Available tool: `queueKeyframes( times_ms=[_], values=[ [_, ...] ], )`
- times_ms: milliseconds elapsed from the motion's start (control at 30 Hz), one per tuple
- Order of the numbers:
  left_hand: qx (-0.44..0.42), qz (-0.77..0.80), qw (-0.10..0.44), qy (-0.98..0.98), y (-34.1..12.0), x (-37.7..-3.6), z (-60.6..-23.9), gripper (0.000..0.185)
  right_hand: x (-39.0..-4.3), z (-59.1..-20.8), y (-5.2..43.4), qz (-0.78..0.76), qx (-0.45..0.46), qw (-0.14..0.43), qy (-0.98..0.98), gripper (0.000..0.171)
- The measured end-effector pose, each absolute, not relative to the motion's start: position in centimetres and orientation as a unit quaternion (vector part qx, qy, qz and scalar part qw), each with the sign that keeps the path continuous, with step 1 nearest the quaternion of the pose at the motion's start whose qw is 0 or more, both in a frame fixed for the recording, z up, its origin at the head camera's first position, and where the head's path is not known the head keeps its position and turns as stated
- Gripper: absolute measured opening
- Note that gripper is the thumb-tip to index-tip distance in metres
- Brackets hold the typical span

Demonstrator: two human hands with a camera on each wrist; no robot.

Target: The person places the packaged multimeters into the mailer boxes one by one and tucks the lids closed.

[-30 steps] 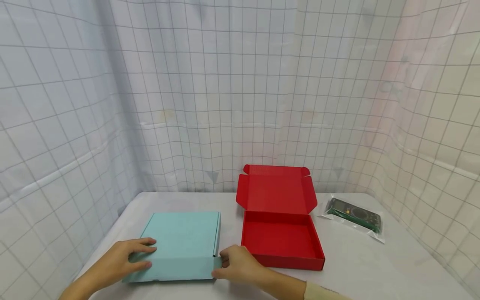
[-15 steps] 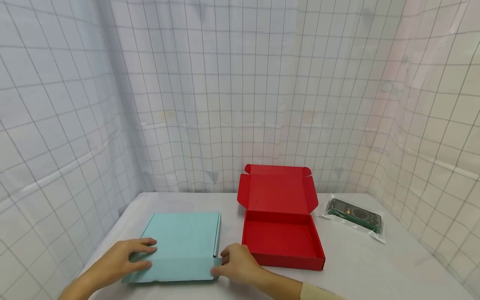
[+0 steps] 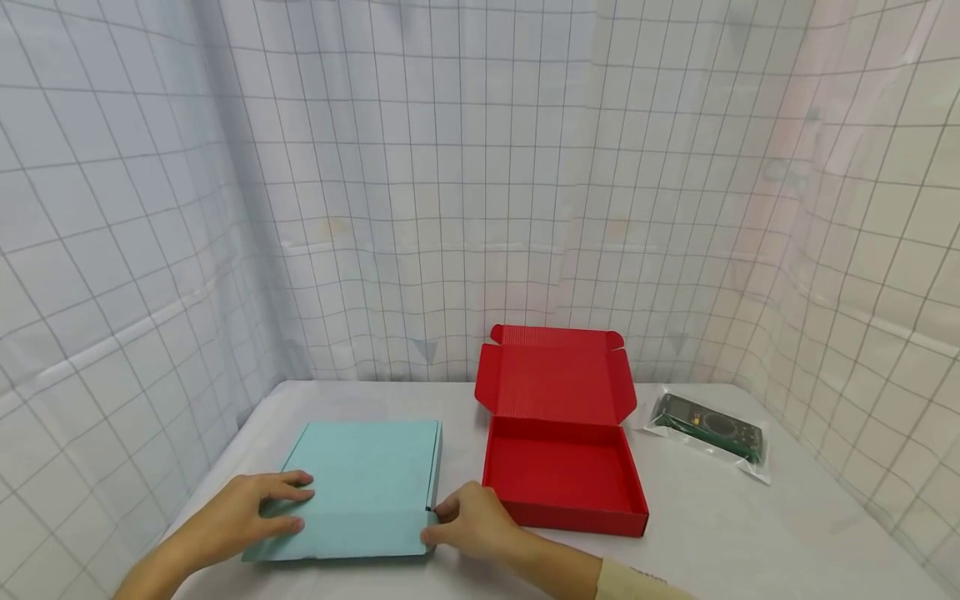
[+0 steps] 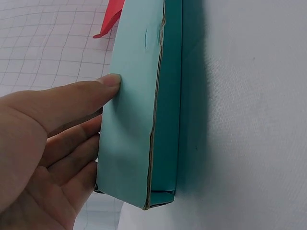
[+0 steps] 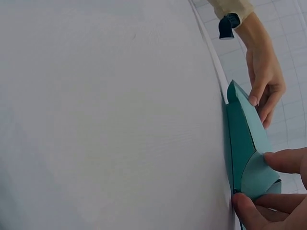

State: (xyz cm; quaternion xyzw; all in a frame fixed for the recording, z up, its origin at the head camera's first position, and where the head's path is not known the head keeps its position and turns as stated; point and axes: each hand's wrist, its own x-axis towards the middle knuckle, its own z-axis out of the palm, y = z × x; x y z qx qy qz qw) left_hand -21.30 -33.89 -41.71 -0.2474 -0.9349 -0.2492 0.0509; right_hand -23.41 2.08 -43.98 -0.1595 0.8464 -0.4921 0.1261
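Blue box sits at seven o'clock on the white surface! Left hand rests against its nine-o'clock side, fingers relaxed; at four o'clock, right hand pinches the end flap; open red box near three o'clock of it.

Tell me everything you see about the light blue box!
The light blue box looks like cardboard, with some brownish edges. It lies flat on the white table, left of the red box. Its lid is down, but the front flap sticks out untucked. The left hand rests on top; the right hand pinches a side tab at the near right corner.
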Motion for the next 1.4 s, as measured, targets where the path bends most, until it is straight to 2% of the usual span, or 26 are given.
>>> queueKeyframes(
  times_ms=[333,667,967,1233,1400],
  values=[
    [-0.248,-0.254,0.038,-0.934,-33.8,-21.2,-41.5,0.048,-23.0,-43.8,1.9,-0.583,-0.086,0.184,0.787,0.028],
    [-0.259,-0.284,0.003,-0.923,-34.0,-21.3,-41.0,0.045,-23.1,-43.4,1.8,-0.589,-0.083,0.213,0.775,0.03],
    [-0.262,-0.29,-0.007,-0.92,-33.9,-21.3,-40.7,0.044,-23.2,-43.4,2.0,-0.607,-0.081,0.234,0.755,0.031],
    [-0.252,-0.283,-0.001,-0.926,-33.9,-21.0,-40.7,0.048,-23.4,-43.4,1.7,-0.524,-0.151,0.182,0.818,0.039],
    [-0.256,-0.283,0.011,-0.924,-34.0,-21.0,-41.1,0.054,-23.2,-43.1,1.5,-0.412,-0.238,0.099,0.874,0.031]
  ],
)
